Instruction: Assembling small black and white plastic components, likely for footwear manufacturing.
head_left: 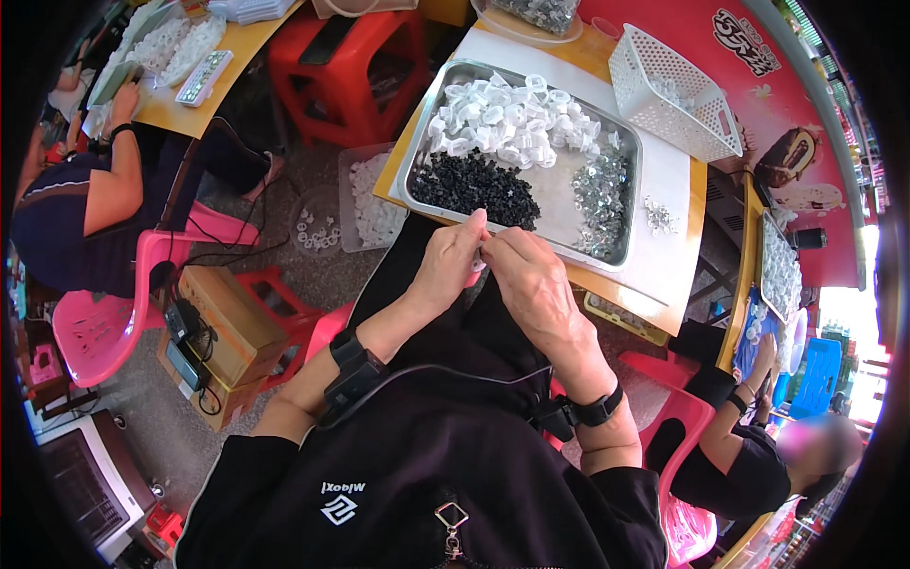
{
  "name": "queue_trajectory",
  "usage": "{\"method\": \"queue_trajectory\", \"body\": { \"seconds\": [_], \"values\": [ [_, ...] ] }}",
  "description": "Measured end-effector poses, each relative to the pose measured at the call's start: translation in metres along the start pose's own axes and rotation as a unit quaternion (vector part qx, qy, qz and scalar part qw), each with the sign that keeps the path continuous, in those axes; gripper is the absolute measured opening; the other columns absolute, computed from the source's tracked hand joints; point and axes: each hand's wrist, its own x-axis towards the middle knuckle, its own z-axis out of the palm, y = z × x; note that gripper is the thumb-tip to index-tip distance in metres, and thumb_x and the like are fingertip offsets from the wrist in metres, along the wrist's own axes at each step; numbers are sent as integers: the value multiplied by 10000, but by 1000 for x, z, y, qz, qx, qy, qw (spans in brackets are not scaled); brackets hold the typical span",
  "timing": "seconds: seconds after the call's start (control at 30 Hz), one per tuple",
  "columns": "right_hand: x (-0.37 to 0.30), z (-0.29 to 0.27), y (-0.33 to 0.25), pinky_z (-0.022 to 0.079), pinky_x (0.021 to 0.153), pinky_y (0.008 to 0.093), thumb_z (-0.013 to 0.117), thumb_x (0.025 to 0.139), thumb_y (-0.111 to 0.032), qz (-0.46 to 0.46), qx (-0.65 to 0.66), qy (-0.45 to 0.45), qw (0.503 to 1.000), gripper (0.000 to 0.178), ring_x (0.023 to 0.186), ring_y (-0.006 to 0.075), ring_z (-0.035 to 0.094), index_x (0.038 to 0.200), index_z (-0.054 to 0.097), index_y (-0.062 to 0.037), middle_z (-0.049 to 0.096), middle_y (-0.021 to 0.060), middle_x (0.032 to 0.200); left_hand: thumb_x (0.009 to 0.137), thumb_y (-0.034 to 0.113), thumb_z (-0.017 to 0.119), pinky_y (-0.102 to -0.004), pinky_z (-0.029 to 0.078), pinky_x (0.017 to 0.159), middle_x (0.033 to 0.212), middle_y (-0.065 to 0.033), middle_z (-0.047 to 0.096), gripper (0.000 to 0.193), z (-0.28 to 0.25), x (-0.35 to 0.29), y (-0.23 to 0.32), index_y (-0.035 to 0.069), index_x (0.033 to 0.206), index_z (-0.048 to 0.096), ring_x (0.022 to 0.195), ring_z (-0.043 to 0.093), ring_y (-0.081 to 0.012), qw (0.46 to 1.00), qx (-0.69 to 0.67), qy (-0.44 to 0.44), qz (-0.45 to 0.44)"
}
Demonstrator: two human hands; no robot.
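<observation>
My left hand (pixel 449 263) and my right hand (pixel 533 277) meet at the near edge of a metal tray (pixel 559 194). Both are closed, fingertips pinched together around a small whitish plastic piece (pixel 479 265) that the fingers mostly cover. Inside the tray, white plastic ring-like caps (pixel 512 119) are heaped at the far side. Small black parts (pixel 469 187) lie in a pile just beyond my left hand. Clear and silvery little pieces (pixel 602 201) spread along the tray's right side. A few more small pieces (pixel 658 216) sit on the white board right of the tray.
A white perforated basket (pixel 654 90) stands at the table's far right. Left of the table are a red stool (pixel 346 76), a clear bin of white parts (pixel 374 204) and a cardboard box (pixel 232 318). Co-workers sit at tables left and right, on pink chairs (pixel 142 303).
</observation>
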Motion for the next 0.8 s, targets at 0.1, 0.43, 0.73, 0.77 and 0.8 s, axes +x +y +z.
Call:
{"method": "queue_trajectory", "body": {
  "seconds": [0.1,0.43,0.73,0.77,0.8],
  "values": [
    [-1,-1,2,494,670,367,636,780,54,14,9,-14,1000,141,764,314,590,913,612,16,564,129,837,1021,444,360,-229,300,435,532,24,455,558,1,-1,-6,30,733,598,466,416,-49,1000,-17,-1,3],
    [-2,13,-2,496,639,215,681,870,-74,366,328,92,866,123,721,81,644,931,635,21,672,49,783,1050,364,307,-197,326,495,714,29,434,345,2,6,16,101,887,458,583,397,-36,995,-31,-23,92],
    [-6,10,9,529,630,231,671,857,-21,344,272,135,888,75,720,103,668,903,625,17,665,51,801,1003,162,473,-238,488,789,1072,-70,509,239,-9,8,18,1,1101,619,899,559,-114,973,87,-46,209],
    [-6,9,11,529,630,231,671,857,-21,344,274,136,888,75,720,103,668,903,625,17,665,51,801,1003,162,473,-238,488,789,1072,-70,509,239,-8,7,20,1,1101,619,899,559,-114,973,89,-46,208],
    [-6,9,12,532,626,235,676,851,-14,328,268,151,893,78,726,111,672,902,626,17,661,55,807,957,102,537,-232,504,779,1053,-66,519,196,-5,6,22,5,1094,638,887,580,-114,976,81,-37,197]
  ]
}}
